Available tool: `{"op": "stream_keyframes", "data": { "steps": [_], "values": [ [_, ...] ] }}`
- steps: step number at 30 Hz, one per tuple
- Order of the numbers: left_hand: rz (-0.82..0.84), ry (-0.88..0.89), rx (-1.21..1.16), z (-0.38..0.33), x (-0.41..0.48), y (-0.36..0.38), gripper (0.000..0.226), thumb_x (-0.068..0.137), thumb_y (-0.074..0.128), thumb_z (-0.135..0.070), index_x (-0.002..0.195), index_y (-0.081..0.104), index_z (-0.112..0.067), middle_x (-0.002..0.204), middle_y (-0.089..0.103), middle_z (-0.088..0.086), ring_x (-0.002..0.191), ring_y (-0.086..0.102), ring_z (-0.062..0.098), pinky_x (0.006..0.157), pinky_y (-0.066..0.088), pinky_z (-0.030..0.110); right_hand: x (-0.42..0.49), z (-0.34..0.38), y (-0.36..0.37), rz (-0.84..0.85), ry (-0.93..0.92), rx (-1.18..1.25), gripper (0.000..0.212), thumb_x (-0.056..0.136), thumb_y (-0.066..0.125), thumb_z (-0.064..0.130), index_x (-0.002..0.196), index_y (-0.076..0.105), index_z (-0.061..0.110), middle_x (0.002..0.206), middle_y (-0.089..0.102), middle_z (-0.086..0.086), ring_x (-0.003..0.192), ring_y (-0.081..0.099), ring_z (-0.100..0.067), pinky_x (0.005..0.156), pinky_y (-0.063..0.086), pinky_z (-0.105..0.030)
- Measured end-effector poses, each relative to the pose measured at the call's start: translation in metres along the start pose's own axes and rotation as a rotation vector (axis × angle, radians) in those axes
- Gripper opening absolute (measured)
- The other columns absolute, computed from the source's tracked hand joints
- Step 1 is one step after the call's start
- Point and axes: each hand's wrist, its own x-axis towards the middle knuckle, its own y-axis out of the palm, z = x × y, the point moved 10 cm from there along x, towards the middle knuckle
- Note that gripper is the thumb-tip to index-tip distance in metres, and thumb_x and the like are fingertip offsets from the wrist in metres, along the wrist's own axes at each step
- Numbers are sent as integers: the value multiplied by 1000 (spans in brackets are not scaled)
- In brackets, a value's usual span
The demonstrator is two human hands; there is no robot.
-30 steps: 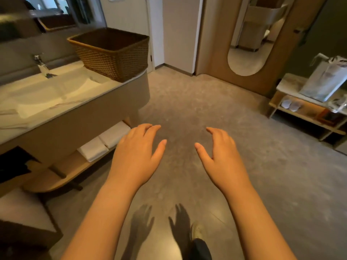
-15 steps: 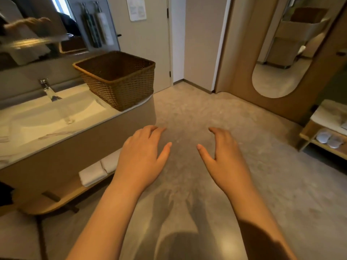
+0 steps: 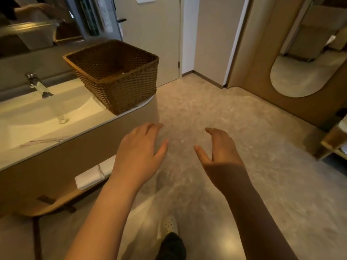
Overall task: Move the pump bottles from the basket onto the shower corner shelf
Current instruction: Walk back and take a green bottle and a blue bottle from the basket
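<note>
A brown wicker basket [image 3: 120, 87] stands on the right end of the vanity counter [image 3: 56, 132]. Its inside looks bare from here; I see no pump bottle in it. In the mirror, dark and pale bottles [image 3: 93, 17] show as a blurred reflection. My left hand [image 3: 139, 154] hovers palm down, fingers apart, below and in front of the basket, holding nothing. My right hand [image 3: 219, 149] is beside it over the floor, fingers slightly curled and apart, also holding nothing. No shower shelf is in view.
A sink with a chrome tap [image 3: 37, 85] lies left of the basket. Folded white towels [image 3: 92, 175] sit on the shelf under the counter. A closed door [image 3: 155, 44] is ahead, an oval wall mirror [image 3: 308, 62] at right, a low wooden shelf [image 3: 336, 145] at far right.
The view has moved forward and turned left, so the basket is larger and nearer the centre. Both hands stay raised, open and holding nothing in front of me.
</note>
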Motion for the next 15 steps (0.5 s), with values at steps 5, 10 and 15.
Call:
{"op": "stream_keyframes", "data": {
  "steps": [5, 10, 15],
  "values": [
    [-19, -7, -108, 19, 85, 17, 49, 94, 38, -48, 137, 41, -26, 139, 45, -1, 121, 43, 18, 93, 38, 36, 74, 10, 6, -58, -106, -222, 60, 90, 52, 45, 140, 41, 14, 138, 50, -5, 127, 46, -17, 103, 40, -28],
    [-165, 64, -139, 46, 162, -2, 48, 95, 38, -41, 129, 54, -11, 126, 58, 10, 111, 55, 25, 88, 44, 36, 171, 31, 19, -52, -102, -221, 61, 89, 52, 48, 141, 35, 22, 146, 40, 1, 132, 40, -18, 103, 37, -31],
    [-219, -63, -145, 110, 225, -11, 45, 92, 47, -37, 129, 53, -12, 124, 58, 9, 110, 54, 26, 85, 45, 38, 245, 65, 56, -34, -162, -196, 58, 88, 54, 47, 139, 37, 25, 143, 43, 2, 128, 44, -15, 94, 34, -23]
  ]
}}
